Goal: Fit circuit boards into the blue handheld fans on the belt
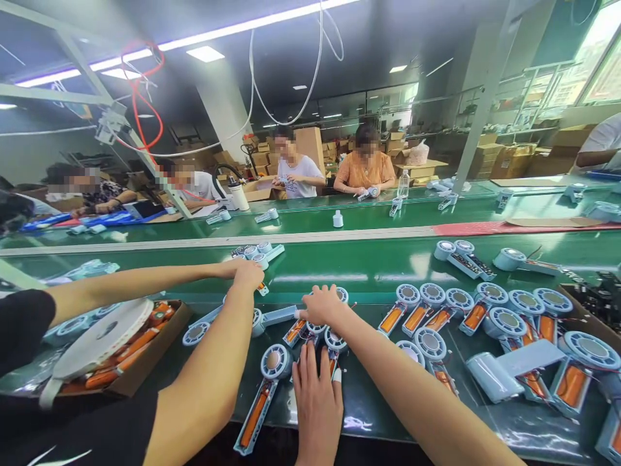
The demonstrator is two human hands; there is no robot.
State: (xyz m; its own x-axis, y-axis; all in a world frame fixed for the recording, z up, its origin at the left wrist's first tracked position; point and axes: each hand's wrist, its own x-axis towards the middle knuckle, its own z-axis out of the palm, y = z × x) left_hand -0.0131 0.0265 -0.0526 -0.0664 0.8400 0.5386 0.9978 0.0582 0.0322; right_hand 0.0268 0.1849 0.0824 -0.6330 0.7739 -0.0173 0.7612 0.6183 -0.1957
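Observation:
My left hand lies palm down with fingers stretched over light-blue handheld fan bodies; one fingertip has a white cover. Just beyond it, my right hand reaches in from the right, fingers spread over a fan body in the same group. The fingertips partly hide what they touch. An open fan body with an orange battery in its handle lies left of my left hand. Past it, another fan with a closed handle points toward my right hand.
Several battery-filled fan bodies crowd the right side. A co-worker's arms reach across from the left, over a cardboard box of orange batteries and a white reel. Beyond runs a green conveyor, with people seated opposite.

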